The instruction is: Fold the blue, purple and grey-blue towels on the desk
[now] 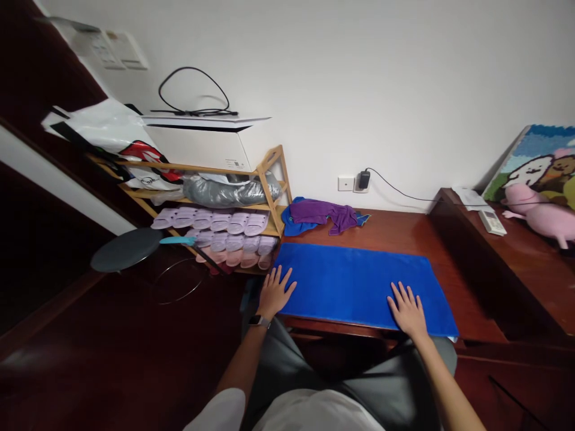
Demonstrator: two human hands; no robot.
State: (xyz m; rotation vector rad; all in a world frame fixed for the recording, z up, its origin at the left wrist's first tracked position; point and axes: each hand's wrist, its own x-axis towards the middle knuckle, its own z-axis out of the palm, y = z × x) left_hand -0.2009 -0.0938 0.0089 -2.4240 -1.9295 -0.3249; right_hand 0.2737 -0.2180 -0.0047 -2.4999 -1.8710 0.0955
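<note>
A blue cloth [350, 284] lies flat over the front of a reddish-brown wooden table [395, 230]. My left hand [275, 292] rests with fingers spread on the cloth's left edge, and a watch is on that wrist. On the cloth's right part lies my right hand [408, 310], palm down, its fingers apart. Neither hand holds anything. Behind the blue cloth, near the wall, a crumpled purple cloth [321, 214] lies partly over another blue cloth [291, 227].
At the left, a wooden rack [272, 179] holds slippers [220, 221], bags and a white box [197, 143]. A round stool [128, 248] stands beside it. To the right are a remote [492, 222], a pink plush toy [539, 209] and a colourful picture [534, 161]. A black charger [364, 179] is plugged into the wall.
</note>
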